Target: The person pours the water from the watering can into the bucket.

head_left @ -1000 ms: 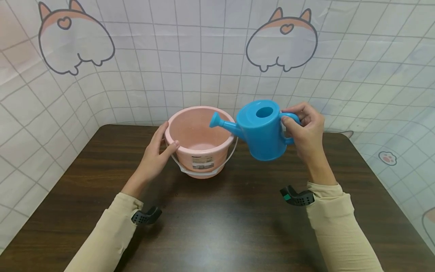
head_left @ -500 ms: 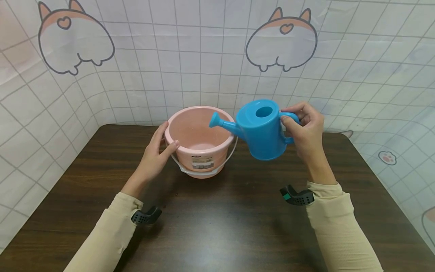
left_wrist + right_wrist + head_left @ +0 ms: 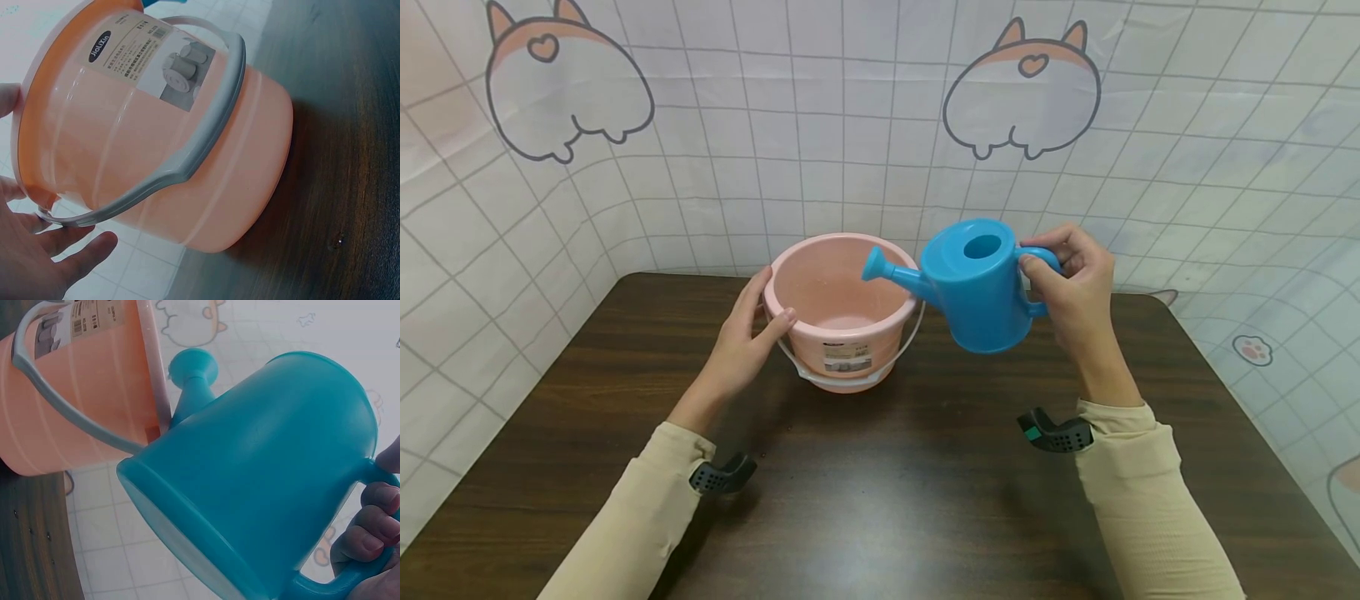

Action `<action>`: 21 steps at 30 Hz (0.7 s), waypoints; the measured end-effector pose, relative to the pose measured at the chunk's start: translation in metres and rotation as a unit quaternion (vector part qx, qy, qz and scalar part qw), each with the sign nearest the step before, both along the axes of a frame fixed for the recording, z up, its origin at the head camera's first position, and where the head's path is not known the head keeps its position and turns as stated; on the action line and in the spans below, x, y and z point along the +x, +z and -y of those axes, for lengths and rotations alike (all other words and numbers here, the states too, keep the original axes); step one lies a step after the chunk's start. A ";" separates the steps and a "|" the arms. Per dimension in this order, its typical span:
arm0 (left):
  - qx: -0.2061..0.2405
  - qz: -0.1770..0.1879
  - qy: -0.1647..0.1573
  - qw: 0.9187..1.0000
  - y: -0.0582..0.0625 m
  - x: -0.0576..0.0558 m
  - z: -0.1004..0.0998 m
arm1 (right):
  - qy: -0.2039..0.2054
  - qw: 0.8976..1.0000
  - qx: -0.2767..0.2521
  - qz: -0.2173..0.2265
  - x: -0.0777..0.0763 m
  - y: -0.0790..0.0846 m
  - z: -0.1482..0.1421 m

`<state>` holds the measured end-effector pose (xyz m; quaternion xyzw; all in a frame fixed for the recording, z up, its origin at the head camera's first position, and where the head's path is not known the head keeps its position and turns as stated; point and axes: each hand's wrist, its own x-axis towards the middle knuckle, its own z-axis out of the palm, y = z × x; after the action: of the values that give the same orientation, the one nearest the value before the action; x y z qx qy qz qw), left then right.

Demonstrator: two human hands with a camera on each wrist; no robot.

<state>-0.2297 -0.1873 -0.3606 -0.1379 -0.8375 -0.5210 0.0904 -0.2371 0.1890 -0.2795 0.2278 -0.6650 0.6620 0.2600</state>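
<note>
Clearly, right fingers (image 3: 369,540) grip the can (image 3: 983,292), left fingers (image 3: 751,295) splayed against the bucket (image 3: 808,335).

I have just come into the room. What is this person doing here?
The person's right hand holds a blue watering can by its handle, off the table, with its spout head above the opening of a pink bucket. The left hand touches the bucket's rim with thumb and fingers. The bucket stands on the table, its bail hanging down in front. I cannot tell whether any water is coming out.
</note>
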 end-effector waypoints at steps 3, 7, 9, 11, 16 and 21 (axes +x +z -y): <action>0.000 -0.001 0.001 1.000 0.000 0.000 0.000 | -0.003 1.000 0.002 0.001 0.000 0.000 0.000; 0.002 -0.001 0.000 1.000 0.000 0.000 0.000 | -0.003 1.000 0.005 -0.002 0.000 0.000 0.000; 0.001 -0.003 0.000 1.000 0.000 0.000 0.000 | -0.002 1.000 0.004 -0.003 0.000 0.000 0.000; 0.000 -0.003 0.000 1.000 0.000 0.000 0.000 | -0.001 1.000 0.004 -0.005 0.000 0.000 0.000; -0.002 -0.003 0.001 1.000 0.000 0.000 0.000 | -0.002 1.000 0.003 -0.007 -0.001 0.000 0.000; -0.001 -0.005 0.000 1.000 0.000 0.000 0.000 | -0.003 1.000 0.004 -0.007 0.000 0.000 0.001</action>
<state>-0.2301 -0.1871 -0.3603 -0.1404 -0.8377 -0.5192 0.0943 -0.2375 0.1885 -0.2791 0.2312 -0.6666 0.6570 0.2656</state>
